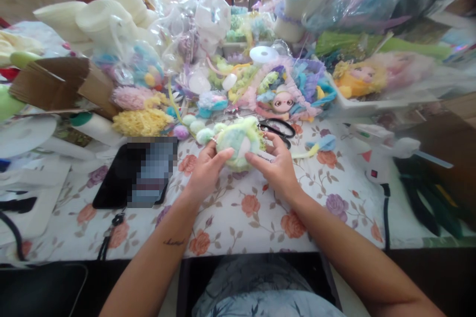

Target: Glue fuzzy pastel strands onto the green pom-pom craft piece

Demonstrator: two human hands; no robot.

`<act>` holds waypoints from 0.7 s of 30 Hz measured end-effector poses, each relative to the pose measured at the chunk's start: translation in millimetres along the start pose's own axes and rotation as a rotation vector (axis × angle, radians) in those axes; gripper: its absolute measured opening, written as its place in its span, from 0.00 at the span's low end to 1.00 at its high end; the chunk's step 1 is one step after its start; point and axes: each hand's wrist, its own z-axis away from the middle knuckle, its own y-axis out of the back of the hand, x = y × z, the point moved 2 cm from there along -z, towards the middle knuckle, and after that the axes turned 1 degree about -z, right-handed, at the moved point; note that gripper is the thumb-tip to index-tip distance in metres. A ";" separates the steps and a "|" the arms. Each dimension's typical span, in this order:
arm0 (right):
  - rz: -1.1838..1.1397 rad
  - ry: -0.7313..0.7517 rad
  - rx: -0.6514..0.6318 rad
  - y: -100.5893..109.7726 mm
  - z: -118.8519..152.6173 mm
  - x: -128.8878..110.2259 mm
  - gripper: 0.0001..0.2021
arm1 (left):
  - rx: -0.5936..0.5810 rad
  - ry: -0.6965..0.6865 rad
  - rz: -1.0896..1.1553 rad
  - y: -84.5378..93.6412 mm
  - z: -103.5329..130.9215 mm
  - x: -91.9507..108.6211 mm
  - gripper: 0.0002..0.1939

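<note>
Between my two hands is a round, fuzzy plush piece [232, 142] in pale green, blue and yellow, with frilly trim along its far edge. My left hand [206, 169] is closed on its left side, thumb on top. My right hand [278, 171] grips its right side, and a white printed tag [265, 157] shows by that thumb. The fingers underneath are hidden. Pale green pom-poms [204, 135] lie just beyond the left fingers. Black-handled scissors [284, 128] rest behind the right hand. A yellow strip with a blue end [324, 143] lies to the right.
On the left are a phone [115, 178], a thread cone [92, 129] and a cardboard box [55, 84]. A white glue gun [383, 141] stands at right, near a white tray [372, 109] of dolls. Trims, a doll head [283, 102] and plastic bags crowd the back.
</note>
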 end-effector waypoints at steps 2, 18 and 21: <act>0.003 0.008 -0.004 0.0 -0.5 0.7 0.29 | -0.005 -0.005 -0.008 0.8 -0.4 -1.2 0.27; -0.030 -0.016 -0.003 0.1 -0.4 1.6 0.30 | 0.039 0.025 -0.020 1.7 1.1 0.3 0.28; -0.046 -0.042 0.007 1.1 -1.5 1.1 0.29 | -0.005 0.031 0.002 2.2 0.4 -1.9 0.33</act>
